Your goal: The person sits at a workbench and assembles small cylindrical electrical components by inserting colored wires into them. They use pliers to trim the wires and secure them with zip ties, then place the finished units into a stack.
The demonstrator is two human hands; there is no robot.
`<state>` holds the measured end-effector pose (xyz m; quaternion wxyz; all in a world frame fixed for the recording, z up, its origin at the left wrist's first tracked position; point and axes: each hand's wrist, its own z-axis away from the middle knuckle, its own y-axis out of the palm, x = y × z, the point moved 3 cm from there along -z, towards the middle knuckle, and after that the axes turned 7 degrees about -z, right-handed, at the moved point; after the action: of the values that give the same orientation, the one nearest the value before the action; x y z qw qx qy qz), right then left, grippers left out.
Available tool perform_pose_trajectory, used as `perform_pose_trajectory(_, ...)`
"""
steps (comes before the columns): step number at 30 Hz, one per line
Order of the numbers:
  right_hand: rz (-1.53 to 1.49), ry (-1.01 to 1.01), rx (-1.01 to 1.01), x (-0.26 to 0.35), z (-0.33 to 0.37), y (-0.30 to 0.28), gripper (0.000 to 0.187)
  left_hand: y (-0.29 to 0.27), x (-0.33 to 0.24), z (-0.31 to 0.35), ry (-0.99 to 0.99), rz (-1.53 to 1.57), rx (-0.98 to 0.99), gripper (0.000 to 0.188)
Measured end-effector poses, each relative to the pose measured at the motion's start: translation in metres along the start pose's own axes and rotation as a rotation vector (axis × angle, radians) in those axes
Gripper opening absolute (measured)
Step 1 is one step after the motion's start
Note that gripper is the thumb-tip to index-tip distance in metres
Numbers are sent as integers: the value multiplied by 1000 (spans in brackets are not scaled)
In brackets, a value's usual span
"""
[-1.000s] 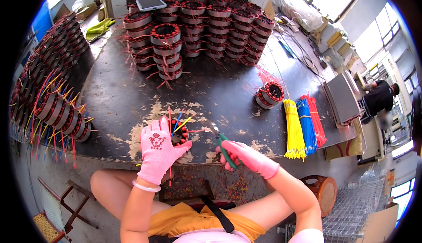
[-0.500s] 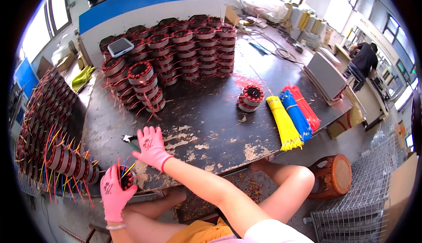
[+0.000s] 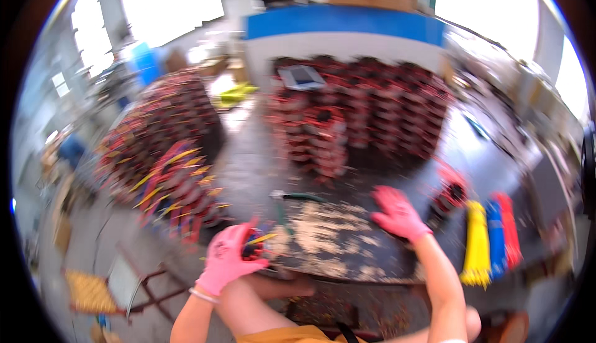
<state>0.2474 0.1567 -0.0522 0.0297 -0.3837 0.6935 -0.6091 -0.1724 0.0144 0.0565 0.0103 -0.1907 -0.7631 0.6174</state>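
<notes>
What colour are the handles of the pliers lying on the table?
The handles are green, though blurred; they show in the head view.

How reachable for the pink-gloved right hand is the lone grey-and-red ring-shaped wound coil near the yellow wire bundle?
Likely yes: the right hand looks open and empty, and the coil stands just to its right, with only worn black tabletop visible between them.

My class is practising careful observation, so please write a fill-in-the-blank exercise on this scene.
1. The dark ring-shaped wire-wound coil is in the person's ____ pink-gloved hand.
2. Between the long yellow wire bundle and the long red wire bundle lies a ____ bundle.
3. Metal-tipped pliers with ____ handles lie on the dark, worn tabletop.

Missing words: left; blue; green.
</notes>
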Motion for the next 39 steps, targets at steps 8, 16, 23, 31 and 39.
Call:
perform_pose_trajectory(8, 42, 11, -234, 19, -5, 6, 55, -201, 1, 5, -202, -49, -278, 92)
perform_pose_trajectory(16, -124, -53, -81, 79, 37, 23, 57, -213, 107, -63, -407, -184, -120, 104)
perform_pose_trajectory(23, -82, -45, -86, 81, 43, 24, 55, -195, 131, -72, -345, -54, -65, 97)
perform_pose_trajectory(31, -104, -56, -98, 88, 40, 28, 54, -204, 130, -60, -340, -141, -41, 97)
perform_pose_trajectory(39, -102, -25, -104, 86, 42, 20, 54, -121, 22, 8, 56, -188, -768, 34)
